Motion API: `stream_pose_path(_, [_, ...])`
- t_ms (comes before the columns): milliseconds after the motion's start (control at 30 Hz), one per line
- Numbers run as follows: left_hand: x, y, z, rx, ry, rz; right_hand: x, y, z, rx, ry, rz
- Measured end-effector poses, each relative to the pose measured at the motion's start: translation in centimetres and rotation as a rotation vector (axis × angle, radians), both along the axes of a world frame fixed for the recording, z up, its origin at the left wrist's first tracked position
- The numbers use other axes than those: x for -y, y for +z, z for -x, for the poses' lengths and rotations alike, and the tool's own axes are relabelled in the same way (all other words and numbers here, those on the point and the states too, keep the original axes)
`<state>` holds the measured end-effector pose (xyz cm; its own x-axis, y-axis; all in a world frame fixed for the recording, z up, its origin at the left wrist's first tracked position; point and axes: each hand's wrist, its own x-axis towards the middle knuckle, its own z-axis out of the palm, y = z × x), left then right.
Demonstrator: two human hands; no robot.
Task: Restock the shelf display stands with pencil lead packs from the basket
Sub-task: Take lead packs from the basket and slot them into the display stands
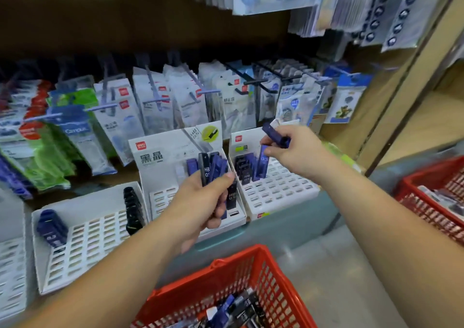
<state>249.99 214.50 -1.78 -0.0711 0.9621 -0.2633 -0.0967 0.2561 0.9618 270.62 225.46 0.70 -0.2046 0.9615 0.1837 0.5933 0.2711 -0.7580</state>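
2 hands work over the shelf [288, 223] near its front edge. Left hand [200, 202] grips a bundle of blue and black lead packs [204, 169] above the middle stand [155, 157]. Right hand [298, 152] pinches 1 blue pack [273, 133], tilted, above the right stand [281, 189]; that stand has a few packs upright in its back-left slots. Left stand [85, 240]: a few packs at both sides. Red basket [241, 255] below the front edge holds more packs [236, 307]. 2nd red basket [426, 177] at right.

Shelf [296, 227]: four white slotted display stands [82, 202] side by side along front edge
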Motion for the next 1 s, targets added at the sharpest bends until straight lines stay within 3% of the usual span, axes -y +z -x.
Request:
stream_pose_path(133, [-0.3, 0.1, 0.4, 0.147, -0.024, 0.018, -0.7, -2.3, -0.4, 0.012, 0.022, -0.005])
stream_pose_path(367, [0.2, -0.6, 0.3, 0.035, -0.02, -0.071, -1.1, -4.2, -0.3, 0.025, 0.08, 0.021])
stream_pose_path(467, [0.5, -0.7, 0.3, -0.049, -0.032, -0.096, -1.5, -4.6, -0.6, 0.118, 0.111, 0.024])
stream_pose_path(633, [1.1, -0.6, 0.5, 0.007, -0.036, -0.085, -1.4, -6.2, -0.6, 0.276, 0.093, -0.01])
stream_pose_path(767, [1.5, -0.4, 1.1, 0.003, -0.063, -0.073, -0.4, -3.9, -0.1, 0.072, 0.083, -0.008])
stream_pose_path(833, [1.7, 0.1, 1.5, -0.009, -0.054, -0.066, 0.7, -1.5, 0.6, -0.106, 0.127, 0.076])
stream_pose_path(900, [2.0, 0.6, 2.0, -0.01, -0.033, -0.057, 1.5, 0.6, 1.3, -0.206, 0.243, 0.302])
stream_pose_path(1000, [2.5, 2.0, 2.3, -0.047, 0.057, -0.089, 2.7, 2.9, 2.2, 0.009, 0.412, 0.453])
